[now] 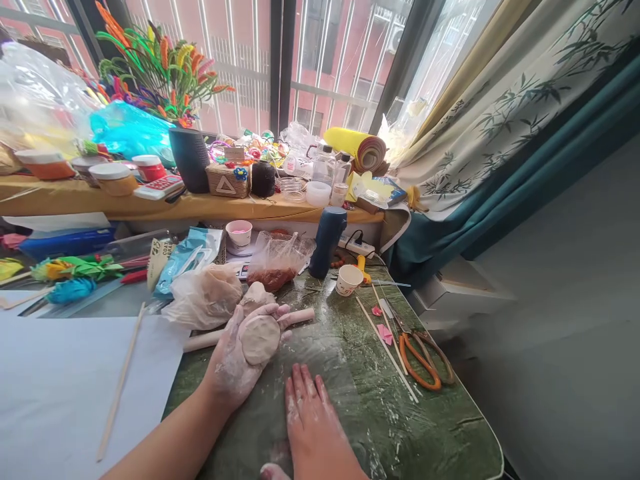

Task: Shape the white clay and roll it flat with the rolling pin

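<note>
Green tabletop (415, 433), streaked with white powder, bears a white sheet (65, 387) at the left; on the bare green surface the person's right hand (314, 415) lies palm down, fingers outstretched, gripping nothing. Left hand (234, 370), powder-coated, is turned palm up with its fingers extended under its load rather than clamped, in front of a pale rod (303, 316) whose ends show to either side. Clay disc (261, 340), round and flattened, rests on that palm; clay lump (259, 295) sits just behind the fingers, and crumpled pink scraps (385, 334) lie near thin sticks (387, 350) farther right.
</note>
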Motion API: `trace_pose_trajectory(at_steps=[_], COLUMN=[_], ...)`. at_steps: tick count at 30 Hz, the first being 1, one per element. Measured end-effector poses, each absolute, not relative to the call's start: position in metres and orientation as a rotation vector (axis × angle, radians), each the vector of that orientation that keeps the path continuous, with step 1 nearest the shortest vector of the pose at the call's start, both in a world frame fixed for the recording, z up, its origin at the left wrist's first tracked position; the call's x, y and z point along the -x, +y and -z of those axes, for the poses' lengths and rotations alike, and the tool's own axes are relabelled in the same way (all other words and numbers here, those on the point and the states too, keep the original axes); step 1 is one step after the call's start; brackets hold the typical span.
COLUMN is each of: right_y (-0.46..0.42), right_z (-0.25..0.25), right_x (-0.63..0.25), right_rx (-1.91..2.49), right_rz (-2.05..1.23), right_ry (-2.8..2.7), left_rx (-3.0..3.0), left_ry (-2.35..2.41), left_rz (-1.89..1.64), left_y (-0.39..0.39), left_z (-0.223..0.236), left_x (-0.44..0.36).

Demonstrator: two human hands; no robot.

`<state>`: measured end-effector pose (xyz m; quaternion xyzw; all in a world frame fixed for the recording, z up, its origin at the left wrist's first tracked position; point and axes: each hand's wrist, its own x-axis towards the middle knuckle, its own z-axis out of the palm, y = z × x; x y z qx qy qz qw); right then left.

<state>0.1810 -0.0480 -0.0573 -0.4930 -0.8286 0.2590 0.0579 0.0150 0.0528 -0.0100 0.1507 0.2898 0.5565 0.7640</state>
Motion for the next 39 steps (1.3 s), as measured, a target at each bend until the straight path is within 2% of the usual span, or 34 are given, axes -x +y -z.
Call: trace_pose_trajectory(at_steps=[5,10,15,17,20,22,24,28,30,39], right_y=[-0.053,-0.039,-0.003,-0.003,-0.023,-0.035,-0.038,-0.025,-0.023,-0.058], right_z=[0.059,0.055,0.042,0.048,0.069,0.081,0.083,0.064,0.057,0.086], right_x=[-0.179,-0.202,-0.22,-0.209,-0.193,-0.2,-0.223,-0.266,-0.262,-0.158], right_rx=[1.719,1.461,1.815,1.644,1.034,0.939,1.112,1.842,1.922,0.817], right_rz=[-0.804,-0.868,-0.684,-0.674,-0.765,-0.796,-0.817,-0.658,-0.629,-0.513], right_ry=[-2.312,-2.469,-2.262,-2.34,-2.582,-2.621,-2.625,-2.35,-2.313,-2.742], left_rx=[-0.295,-0.287,-0.277,-0.276,-0.277,-0.274,-0.272,-0.294,-0.296,-0.317], left_ry=[0.625,0.689,0.678,0.691,0.712,0.716,0.718,0.713,0.705,0.715], left_rz=[-1.209,-1.223,-1.223,-1.234,-1.252,-1.251,-1.251,-1.253,-1.238,-1.251], left_y=[0.052,0.054,0.056,0.056,0.057,0.057,0.057,0.058,0.058,0.057], left_z=[0.011,0.02,0.019,0.018,0.018,0.018,0.018,0.019,0.019,0.019], left_x=[-0.014,-0.017,-0.016,-0.016,-0.016,-0.016,-0.016,-0.017,-0.017,-0.018])
